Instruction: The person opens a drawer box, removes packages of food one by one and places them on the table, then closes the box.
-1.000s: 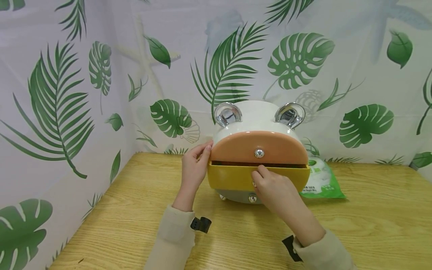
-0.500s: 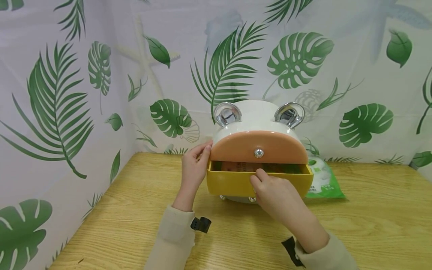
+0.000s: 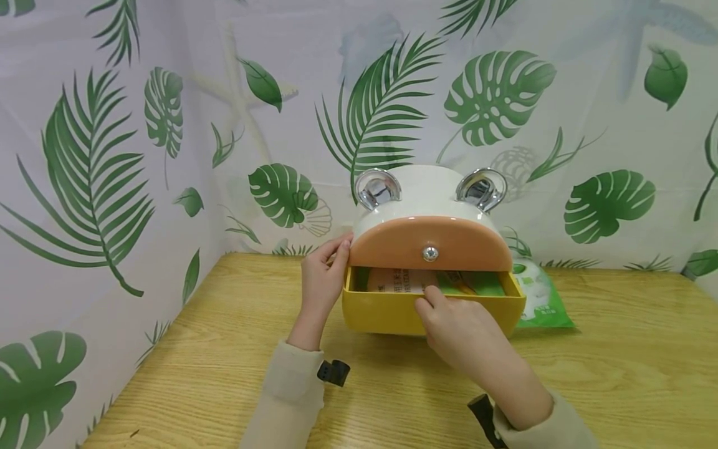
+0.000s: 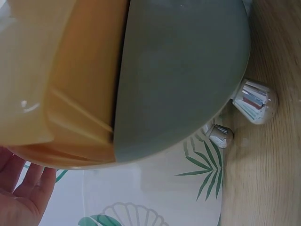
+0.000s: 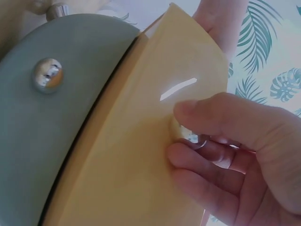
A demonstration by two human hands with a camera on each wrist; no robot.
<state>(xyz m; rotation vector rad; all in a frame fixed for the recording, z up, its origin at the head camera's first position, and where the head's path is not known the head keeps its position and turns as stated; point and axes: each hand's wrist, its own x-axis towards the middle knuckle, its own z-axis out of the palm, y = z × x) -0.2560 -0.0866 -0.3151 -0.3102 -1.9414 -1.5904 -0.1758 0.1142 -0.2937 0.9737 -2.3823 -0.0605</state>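
Observation:
A small rounded storage box point(image 3: 430, 192) with silver ear-shaped rings stands on the table. Its orange top drawer point(image 3: 387, 246) is closed, and the yellow middle drawer point(image 3: 381, 313) juts out toward me. Inside that drawer lies a green and pinkish printed packet point(image 3: 401, 280). My right hand point(image 3: 462, 330) pinches the silver knob point(image 5: 188, 133) on the yellow front between thumb and fingers. My left hand point(image 3: 324, 268) rests with fairly straight fingers against the left side of the box. In the left wrist view the grey-green bottom drawer point(image 4: 181, 80) shows closed beneath the yellow one.
A green and white plastic bag point(image 3: 541, 299) lies on the table just right of the box. Silver feet point(image 4: 256, 101) hold the box above the wooden table point(image 3: 224, 349). Leaf-printed cloth point(image 3: 291, 75) hangs close behind and along the left.
The yellow drawer has slid out toward me with my right hand on its knob, uncovering the packet inside. My left hand has stayed at the side of the box.

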